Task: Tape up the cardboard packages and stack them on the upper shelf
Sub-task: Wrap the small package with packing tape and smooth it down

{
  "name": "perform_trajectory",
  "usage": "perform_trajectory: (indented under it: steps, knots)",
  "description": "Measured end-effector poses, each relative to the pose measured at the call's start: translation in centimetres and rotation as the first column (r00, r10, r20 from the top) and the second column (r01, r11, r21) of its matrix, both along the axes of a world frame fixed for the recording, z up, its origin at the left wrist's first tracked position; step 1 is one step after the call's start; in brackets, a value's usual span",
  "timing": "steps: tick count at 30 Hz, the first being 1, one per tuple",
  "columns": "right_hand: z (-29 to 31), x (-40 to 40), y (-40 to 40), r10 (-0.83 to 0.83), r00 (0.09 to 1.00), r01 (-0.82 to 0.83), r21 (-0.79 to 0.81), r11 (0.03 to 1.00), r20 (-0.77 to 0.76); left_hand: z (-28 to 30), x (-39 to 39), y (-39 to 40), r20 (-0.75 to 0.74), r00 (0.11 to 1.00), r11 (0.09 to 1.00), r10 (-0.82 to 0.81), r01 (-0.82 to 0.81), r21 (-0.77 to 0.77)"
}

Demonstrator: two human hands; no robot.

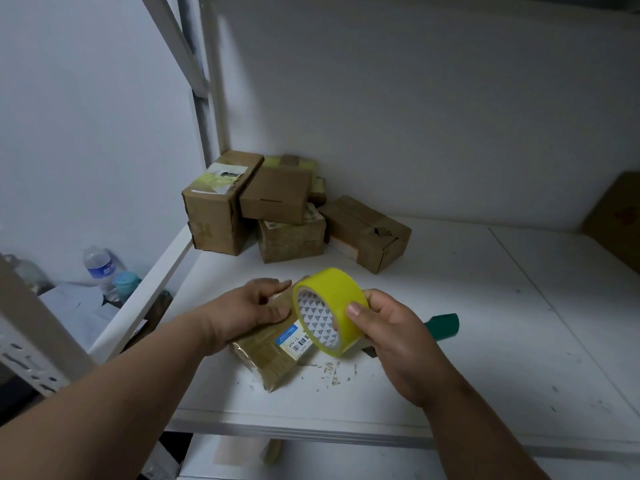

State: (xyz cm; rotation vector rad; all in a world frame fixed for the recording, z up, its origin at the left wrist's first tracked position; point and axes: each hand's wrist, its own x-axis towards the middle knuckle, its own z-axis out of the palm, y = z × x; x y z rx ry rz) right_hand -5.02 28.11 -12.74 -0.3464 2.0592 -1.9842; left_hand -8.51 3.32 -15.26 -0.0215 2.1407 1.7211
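Your left hand (256, 308) lies flat, fingers straight, pressing the cardboard package (268, 355) onto the white shelf (450, 358). Your right hand (391, 327) grips the yellow tape roll (329, 310), thumb across its outer face, standing it on edge just right of your left fingertips, above the package's barcode label (299, 339). Beyond both hands, well apart, sits a pile of taped boxes (277, 209).

Risk: if the left hand eases off, pulling tape may drag the light package sideways, and the strip could wrinkle or stick to itself.

Hidden: the tape's free end is not visible; the roll covers the package's right side. A green handle (445, 325) shows behind your right hand, its working end concealed.
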Motion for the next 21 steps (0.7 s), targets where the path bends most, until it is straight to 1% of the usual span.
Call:
perform_trajectory:
  steps: [1, 2, 3, 4, 5, 6, 8, 9, 10, 13, 15, 16, 18, 21]
  knots:
    - [0.1, -0.1, -0.5, -0.020, 1.000, 0.020, 0.034, 0.999, -0.007, 0.2, 0.0, 0.0, -0.126, 0.992, 0.973, -0.018, -0.012, -0.232]
    - [0.1, -0.2, -0.9, -0.041, 0.999, 0.042, 0.059, 0.997, -0.015, 0.6, 0.0, 0.2, -0.254, 0.963, 0.889, -0.088, -0.039, -0.456]
    - [0.3, -0.3, -1.5, -0.061, 0.998, 0.063, 0.079, 0.995, -0.024, 0.9, 0.0, 0.6, -0.346, 0.918, 0.788, -0.195, -0.063, -0.612]
    - [0.4, -0.5, -2.0, -0.076, 0.996, 0.079, 0.104, 0.991, -0.039, 1.0, 0.1, 1.0, -0.374, 0.885, 0.721, -0.276, -0.067, -0.690]
    - [0.4, -0.6, -2.5, -0.094, 0.994, 0.101, 0.133, 0.986, -0.060, 0.9, 0.2, 1.2, -0.362, 0.871, 0.679, -0.331, -0.046, -0.732]
    - [0.3, -0.8, -2.9, -0.114, 0.991, 0.125, 0.156, 0.980, -0.076, 0.8, 0.4, 1.3, -0.323, 0.878, 0.668, -0.353, -0.004, -0.744]
    - [0.3, -1.0, -3.4, -0.140, 0.987, 0.155, 0.209, 0.966, -0.084, 0.2, 0.8, 1.2, -0.231, 0.911, 0.699, -0.343, 0.083, -0.710]
    - [0.4, -1.1, -3.5, -0.144, 0.986, 0.160, 0.232, 0.959, -0.087, -0.1, 0.9, 1.0, -0.221, 0.913, 0.699, -0.343, 0.091, -0.709]
    - [0.5, -1.2, -3.5, -0.139, 0.987, 0.155, 0.243, 0.958, -0.083, -0.3, 1.0, 1.0, -0.220, 0.908, 0.675, -0.357, 0.088, -0.732]
    - [0.9, -1.4, -3.2, -0.118, 0.988, 0.142, 0.272, 0.952, -0.105, -0.6, 1.3, 1.2, -0.162, 0.902, 0.541, -0.400, 0.089, -0.836]
    - [1.2, -1.4, -3.0, -0.123, 0.984, 0.156, 0.278, 0.948, -0.130, -0.4, 1.4, 1.4, -0.141, 0.902, 0.487, -0.409, 0.084, -0.869]
    - [1.3, -1.4, -2.8, -0.133, 0.981, 0.169, 0.275, 0.946, -0.144, -0.4, 1.5, 1.4, -0.134, 0.901, 0.475, -0.413, 0.088, -0.876]
    - [1.6, -1.2, -2.4, -0.175, 0.971, 0.210, 0.234, 0.949, -0.163, -0.1, 1.5, 1.4, -0.112, 0.907, 0.479, -0.406, 0.107, -0.871]
    - [1.7, -0.9, -0.8, -0.195, 0.976, 0.209, 0.145, 0.967, -0.100, 0.3, 1.6, 1.6, -0.093, 0.918, 0.492, -0.386, 0.120, -0.862]
